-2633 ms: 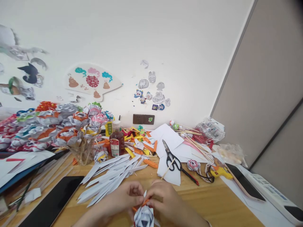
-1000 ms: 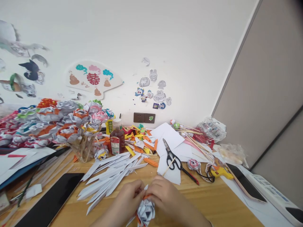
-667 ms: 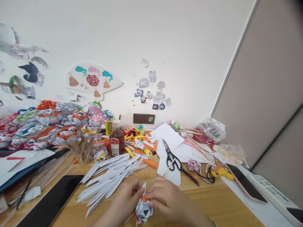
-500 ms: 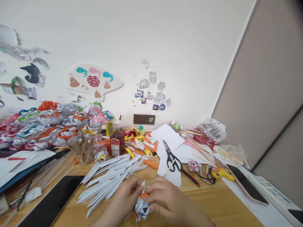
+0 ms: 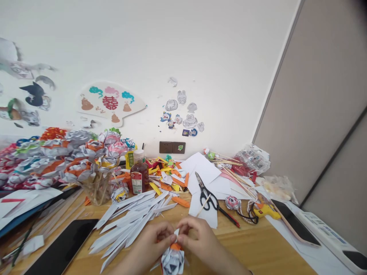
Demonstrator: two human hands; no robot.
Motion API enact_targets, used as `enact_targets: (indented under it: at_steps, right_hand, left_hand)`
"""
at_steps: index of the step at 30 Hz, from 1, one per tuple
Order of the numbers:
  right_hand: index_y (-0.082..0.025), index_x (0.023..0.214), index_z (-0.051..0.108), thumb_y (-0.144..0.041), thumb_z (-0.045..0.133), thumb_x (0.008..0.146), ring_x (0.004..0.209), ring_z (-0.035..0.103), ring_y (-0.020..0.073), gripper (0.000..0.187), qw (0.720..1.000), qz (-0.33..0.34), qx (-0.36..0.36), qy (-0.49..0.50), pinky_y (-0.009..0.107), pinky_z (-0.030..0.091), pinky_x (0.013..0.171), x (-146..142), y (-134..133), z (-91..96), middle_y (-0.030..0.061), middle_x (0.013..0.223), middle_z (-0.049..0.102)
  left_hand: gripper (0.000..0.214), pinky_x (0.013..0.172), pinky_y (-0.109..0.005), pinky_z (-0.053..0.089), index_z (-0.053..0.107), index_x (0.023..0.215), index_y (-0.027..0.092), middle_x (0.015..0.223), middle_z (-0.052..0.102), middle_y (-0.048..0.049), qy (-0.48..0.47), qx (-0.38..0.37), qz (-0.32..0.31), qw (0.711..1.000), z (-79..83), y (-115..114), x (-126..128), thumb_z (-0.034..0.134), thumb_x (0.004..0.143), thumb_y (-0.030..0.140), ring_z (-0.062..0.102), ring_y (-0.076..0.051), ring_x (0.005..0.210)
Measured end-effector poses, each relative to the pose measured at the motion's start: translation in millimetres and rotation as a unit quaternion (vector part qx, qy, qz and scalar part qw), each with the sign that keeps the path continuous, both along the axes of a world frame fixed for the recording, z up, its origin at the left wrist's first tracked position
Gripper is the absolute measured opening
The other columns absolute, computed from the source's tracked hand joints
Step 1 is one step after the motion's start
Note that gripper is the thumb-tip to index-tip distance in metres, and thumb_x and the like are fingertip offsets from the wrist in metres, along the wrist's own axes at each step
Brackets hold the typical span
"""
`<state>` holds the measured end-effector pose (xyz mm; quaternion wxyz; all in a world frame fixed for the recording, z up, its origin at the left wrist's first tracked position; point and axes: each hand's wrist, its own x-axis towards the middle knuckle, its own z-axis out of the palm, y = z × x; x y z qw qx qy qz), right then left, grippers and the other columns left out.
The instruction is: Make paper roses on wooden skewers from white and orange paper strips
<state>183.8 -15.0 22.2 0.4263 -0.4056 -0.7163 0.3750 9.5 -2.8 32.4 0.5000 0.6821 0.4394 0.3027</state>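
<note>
A white-and-orange folded paper flower (image 5: pixel 172 262) is low in the middle of the head view, near the table's front. My left hand (image 5: pixel 157 241) pinches a white paper petal at the flower's upper side between thumb and fingers. From the right, my right hand (image 5: pixel 197 238) has its thumb and fingertips closed on the same white tip, almost touching the left fingertips. A thin stick slants out above my right hand. Left of my hands lies a fanned pile of folded white paper strips (image 5: pixel 134 219).
Black scissors (image 5: pixel 207 194) lie on white sheets, with a red-tipped pen (image 5: pixel 229 217) beside them. A yellow glue gun (image 5: pixel 266 211) and a phone (image 5: pixel 295 221) are at right. Another dark phone (image 5: pixel 61 248), a sauce bottle (image 5: pixel 138 175) and finished paper flowers (image 5: pixel 77 168) are at left.
My right fingers have moved from the flower's orange side up to the white tip beside my left fingers. More of the flower's face shows. The whole view has shifted slightly.
</note>
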Motion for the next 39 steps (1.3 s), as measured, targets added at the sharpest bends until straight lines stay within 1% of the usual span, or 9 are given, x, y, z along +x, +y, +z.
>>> enact_targets:
  at_steps: [4, 9, 13, 17, 21, 25, 30, 34, 39]
  right_hand:
    - [-0.018, 0.095, 0.064, -0.011, 0.071, 0.065, 0.078, 0.061, 0.018, 0.031, 0.999, 0.005, -0.036, 0.004, 0.027, 0.044, 0.073, -4.8, -2.0, -1.6, -0.0005, 0.079, 0.064]
    - [-0.02, 0.102, 0.064, -0.013, 0.072, 0.065, 0.086, 0.06, 0.0192, 0.04, 0.997, 0.025, -0.076, 0.007, 0.028, 0.043, 0.078, -4.7, -0.1, -12.5, 0.0008, 0.091, 0.065]
    - [-0.018, 0.093, 0.064, -0.016, 0.071, 0.064, 0.073, 0.06, 0.018, 0.03, 0.991, 0.026, -0.112, 0.062, 0.027, 0.043, 0.067, -5.8, 6.3, -22.1, -0.0001, 0.077, 0.064]
    - [-0.016, 0.081, 0.06, -0.021, 0.064, 0.067, 0.066, 0.056, 0.0171, 0.015, 0.989, -0.011, -0.114, 0.092, 0.026, 0.041, 0.062, -3.9, 14.2, -23.9, -0.0003, 0.069, 0.058]
    - [-0.017, 0.078, 0.055, -0.02, 0.055, 0.068, 0.063, 0.053, 0.016, 0.011, 0.987, -0.057, -0.107, 0.105, 0.027, 0.041, 0.061, -2.7, 20.9, -25.7, -0.0014, 0.066, 0.054]
    - [-0.018, 0.076, 0.05, -0.017, 0.052, 0.067, 0.06, 0.051, 0.0157, 0.01, 0.991, -0.079, -0.082, 0.072, 0.026, 0.039, 0.057, -6.9, 20.1, -31.0, -0.0029, 0.064, 0.05]
    - [-0.018, 0.082, 0.054, -0.01, 0.048, 0.069, 0.077, 0.059, 0.0199, 0.017, 0.997, -0.064, 0.021, 0.026, 0.031, 0.046, 0.072, -9.5, 9.8, -29.5, 0.0028, 0.079, 0.06]
    - [-0.019, 0.102, 0.061, -0.006, 0.05, 0.072, 0.087, 0.06, 0.0202, 0.034, 0.99, -0.044, 0.136, -0.01, 0.031, 0.045, 0.08, -8.8, 4.1, -22.0, 0.0054, 0.093, 0.065]
    - [-0.02, 0.1, 0.065, -0.009, 0.05, 0.081, 0.081, 0.061, 0.0185, 0.027, 0.972, -0.041, 0.229, -0.027, 0.028, 0.045, 0.075, -9.9, 3.0, -20.5, 0.0047, 0.087, 0.068]
  left_hand:
    - [0.024, 0.053, -0.024, 0.032, 0.052, 0.062, 0.019, 0.056, 0.05, 0.0042, 0.023, 0.011, 0.019, 0.999, 0.1, -1.2, 0.3, 0.054, 0.069, 0.042, 0.044, -0.014, 0.055]
    - [0.023, 0.053, -0.024, 0.032, 0.051, 0.057, 0.019, 0.054, 0.047, 0.0059, 0.037, 0.026, 0.028, 0.999, -5.2, -0.9, -0.2, 0.056, 0.068, 0.039, 0.041, -0.013, 0.054]
    - [0.034, 0.053, -0.023, 0.036, 0.057, 0.064, 0.017, 0.057, 0.054, 0.0042, -0.009, -0.004, 0.013, 1.0, -11.6, 5.8, -1.4, 0.063, 0.067, 0.05, 0.047, -0.013, 0.056]
    - [0.049, 0.05, -0.023, 0.038, 0.058, 0.072, 0.018, 0.063, 0.058, 0.0042, -0.106, -0.061, 0.023, 0.992, -23.6, 16.1, -4.4, 0.074, 0.054, 0.061, 0.05, -0.012, 0.053]
    - [0.053, 0.056, -0.026, 0.043, 0.059, 0.074, 0.017, 0.06, 0.061, 0.0044, -0.163, -0.096, 0.05, 0.981, -38.8, 26.1, -8.0, 0.082, 0.046, 0.055, 0.056, -0.014, 0.056]
    - [0.041, 0.056, -0.027, 0.045, 0.061, 0.075, 0.017, 0.057, 0.064, 0.0039, -0.162, -0.064, 0.092, 0.98, -42.3, 28.8, -9.4, 0.081, 0.051, 0.044, 0.057, -0.015, 0.053]
    - [0.009, 0.058, -0.027, 0.049, 0.069, 0.07, 0.017, 0.067, 0.072, -0.0021, -0.046, 0.056, 0.142, 0.987, -23.4, 16.7, -9.0, 0.068, 0.063, 0.023, 0.065, -0.021, 0.065]
    - [0.013, 0.074, -0.028, 0.052, 0.075, 0.08, 0.023, 0.08, 0.077, -0.0027, 0.005, 0.219, 0.092, 0.971, -10.9, 4.2, -8.7, 0.066, 0.071, 0.022, 0.068, -0.021, 0.077]
    - [0.012, 0.067, -0.023, 0.054, 0.074, 0.079, 0.024, 0.075, 0.076, -0.0008, -0.001, 0.281, 0.132, 0.951, -11.2, 0.0, -7.2, 0.07, 0.069, 0.017, 0.07, -0.018, 0.07]
